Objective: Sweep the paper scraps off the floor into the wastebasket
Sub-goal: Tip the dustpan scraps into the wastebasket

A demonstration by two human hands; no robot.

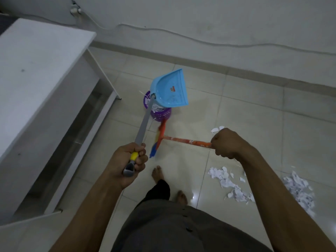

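**Two piles of scraps (229,180) on the floor (236,99), pan (169,90) tipped over basket (161,115)**

Grip: left hand (130,164) is clamped round the yellow end of the pan's handle (143,124). Right hand (227,142) is fisted round the broom (185,140).

Position: the pan is raised and tilted, its rear corner over the basket mouth. The pan face looks bare. White paper shows inside the basket, with slivers poking out at its side. The broom head hangs just beside the basket; whether the bristles touch the floor, cannot tell. One pile lies near a bare foot (182,196), and a second pile (300,190) sits further right, partly behind the right forearm. A few bits lie beyond the right fist.

Risks, as judged:
1. The pan is wider than the basket mouth, so anything left in it could slide past the rim onto the floor.
2. The basket looks small and light. A knock from the pan or its handle could tip it and spill what is in it.
3. The broom head is close to the basket, so a careless swing would hit it.
4. The long handle is held one-handed at its far end, giving weak control of the tilt.
5. Feet are close to the paper. A step or a fast stroke would scatter the light scraps.
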